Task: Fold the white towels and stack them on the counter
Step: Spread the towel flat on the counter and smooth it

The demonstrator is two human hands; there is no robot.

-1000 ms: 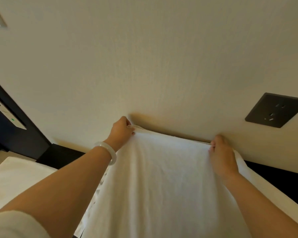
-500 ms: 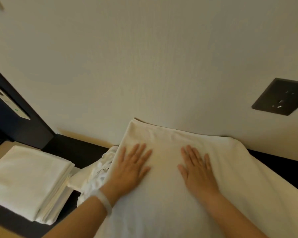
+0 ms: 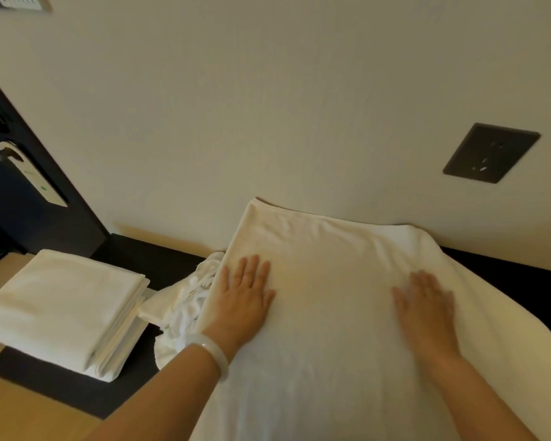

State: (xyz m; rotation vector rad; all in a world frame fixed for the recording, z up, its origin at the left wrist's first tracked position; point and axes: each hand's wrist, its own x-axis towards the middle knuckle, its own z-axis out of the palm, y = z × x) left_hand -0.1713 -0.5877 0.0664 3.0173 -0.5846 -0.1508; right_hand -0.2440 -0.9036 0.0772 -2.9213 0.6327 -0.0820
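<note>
Both hands lie flat, fingers straight, pressing one big white towel (image 3: 331, 313) spread on the dark counter (image 3: 159, 259) against the wall: left hand (image 3: 240, 302), right hand (image 3: 427, 308). It's lightly creased, and a folded stack (image 3: 61, 305) sits just left.

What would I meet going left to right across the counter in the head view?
In order: stack of folded towels → crumpled white cloth → left hand → right hand. Both hands lie flat on the spread towel, which spans too wide to place.
</note>
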